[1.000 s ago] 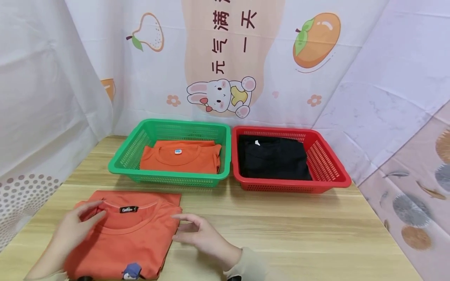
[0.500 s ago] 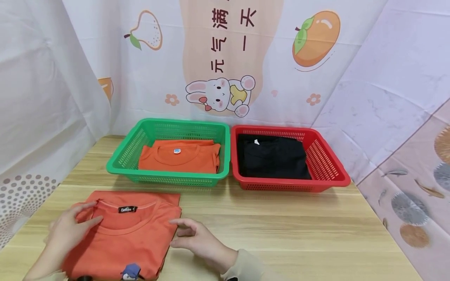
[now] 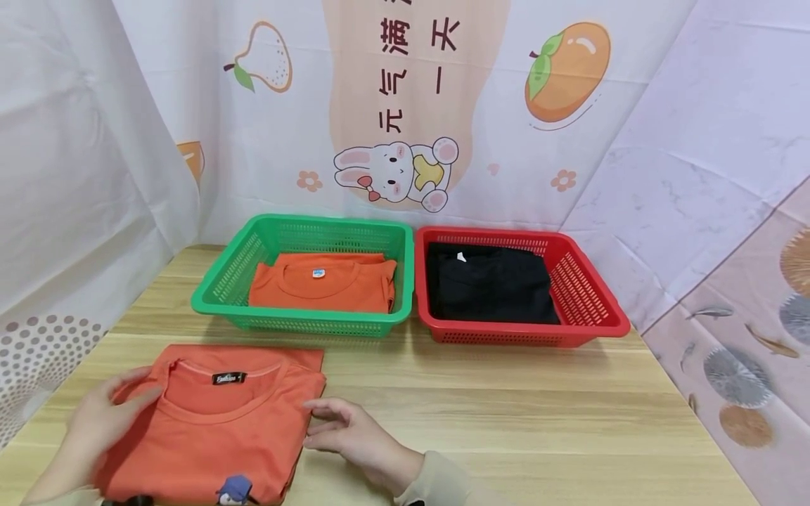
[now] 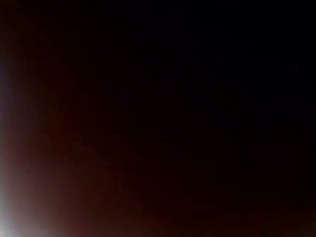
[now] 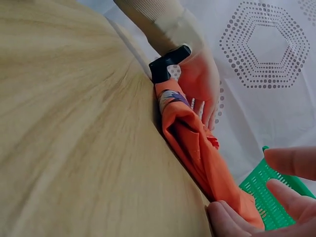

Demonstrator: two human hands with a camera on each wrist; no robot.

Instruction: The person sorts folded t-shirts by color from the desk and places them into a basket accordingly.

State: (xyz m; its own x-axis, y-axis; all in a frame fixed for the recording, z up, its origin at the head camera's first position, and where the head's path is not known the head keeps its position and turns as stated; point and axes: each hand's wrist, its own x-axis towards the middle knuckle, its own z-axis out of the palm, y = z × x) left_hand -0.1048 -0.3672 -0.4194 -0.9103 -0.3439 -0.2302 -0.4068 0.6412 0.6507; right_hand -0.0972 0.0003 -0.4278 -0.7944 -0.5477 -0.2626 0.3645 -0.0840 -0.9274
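Note:
A folded orange T-shirt point(image 3: 215, 436) lies on the table in the head view, with a black neck label and a small blue-capped print. On its left side is my left hand point(image 3: 107, 414), thumb and fingers spread apart at the shoulder edge. My right hand point(image 3: 361, 436) is at the opposite edge, its fingers loosely bent. In the right wrist view, the right fingertips point(image 5: 224, 217) meet the shirt's side near the table; whether they press on it I cannot tell. The left wrist view is almost wholly dark.
Behind the shirt stands a green basket point(image 3: 304, 322) with a folded orange shirt point(image 3: 323, 284) in it. Beside it, a red basket point(image 3: 525, 330) holds folded black clothing point(image 3: 496, 284). A printed curtain point(image 3: 481, 105) hangs behind the wooden table point(image 3: 506, 414).
My left hand has slid left and slightly down, from over the collar to the shirt's left edge. My right hand has shifted slightly down along the right edge.

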